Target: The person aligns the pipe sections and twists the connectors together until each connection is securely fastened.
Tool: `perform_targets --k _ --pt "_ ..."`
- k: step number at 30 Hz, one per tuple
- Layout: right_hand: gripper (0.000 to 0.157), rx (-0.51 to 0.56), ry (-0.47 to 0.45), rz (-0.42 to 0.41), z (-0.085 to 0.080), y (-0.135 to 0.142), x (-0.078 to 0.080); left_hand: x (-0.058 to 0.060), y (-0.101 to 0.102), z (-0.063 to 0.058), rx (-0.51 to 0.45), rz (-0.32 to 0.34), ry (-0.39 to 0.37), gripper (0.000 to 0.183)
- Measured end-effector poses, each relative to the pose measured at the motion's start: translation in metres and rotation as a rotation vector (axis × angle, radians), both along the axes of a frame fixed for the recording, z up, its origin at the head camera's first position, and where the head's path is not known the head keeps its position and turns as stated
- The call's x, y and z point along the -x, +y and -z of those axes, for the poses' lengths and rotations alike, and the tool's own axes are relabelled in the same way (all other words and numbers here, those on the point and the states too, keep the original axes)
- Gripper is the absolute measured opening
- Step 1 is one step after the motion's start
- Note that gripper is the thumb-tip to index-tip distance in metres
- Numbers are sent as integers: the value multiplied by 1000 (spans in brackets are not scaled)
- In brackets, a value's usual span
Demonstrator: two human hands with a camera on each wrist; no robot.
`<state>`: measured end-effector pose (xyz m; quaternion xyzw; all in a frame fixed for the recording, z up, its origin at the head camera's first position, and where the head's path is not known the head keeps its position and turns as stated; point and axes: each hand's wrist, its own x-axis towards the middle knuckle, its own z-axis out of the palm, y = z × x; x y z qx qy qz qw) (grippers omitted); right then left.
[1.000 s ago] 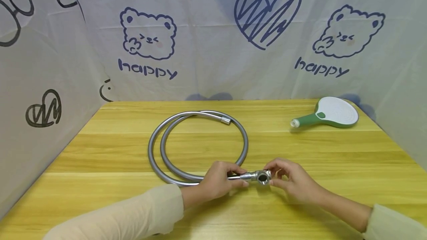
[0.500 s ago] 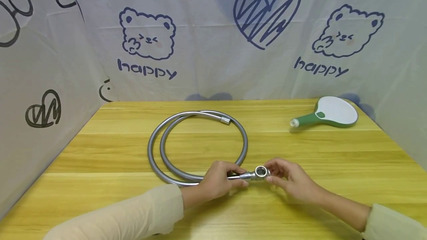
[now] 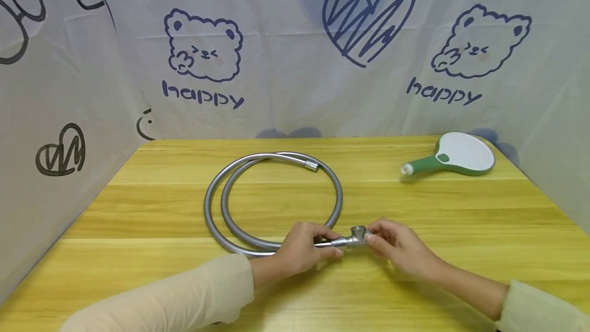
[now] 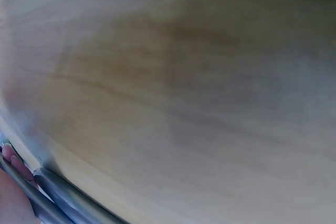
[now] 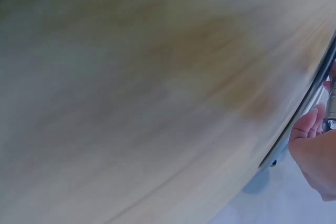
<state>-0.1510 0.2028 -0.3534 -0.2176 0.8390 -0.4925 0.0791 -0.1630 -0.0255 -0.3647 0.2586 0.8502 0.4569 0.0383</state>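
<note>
left hand: fingers gripping hose | right hand: fingers pinching metal fitting | shower head farther back

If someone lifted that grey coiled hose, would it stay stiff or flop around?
The hose would probably flex, since it lies in wide loops; those smooth curves suggest springiness. Its shiny surface may be slightly slippery. The metal fitting at one end could make it droop.

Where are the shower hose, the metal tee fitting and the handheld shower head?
Shower hose (image 3: pixel 208 204), head view: left side of its coil.
Metal tee fitting (image 3: pixel 356 238), head view: its body.
Handheld shower head (image 3: pixel 466 153), head view: white spray face.
</note>
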Motion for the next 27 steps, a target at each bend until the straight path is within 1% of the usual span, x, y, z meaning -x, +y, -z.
perform_targets --k 10,13,16,19,22,27 --pt "24 -25 11 35 0 -2 0 0 0 -1 0 3 2 23" --pt "23 3 -1 40 1 -3 -1 0 0 -1 2 3 2 23" --pt "23 62 -17 37 2 -4 -1 0 0 -1 1 2 8 23" --pt "23 135 -14 10 3 -4 -2 0 0 -1 -1 0 14 23" --pt "22 194 15 -31 5 -3 -2 0 0 -1 -2 1 14 23" --pt "25 253 58 -101 7 -1 -1 0 0 0 -1 5 18 23"
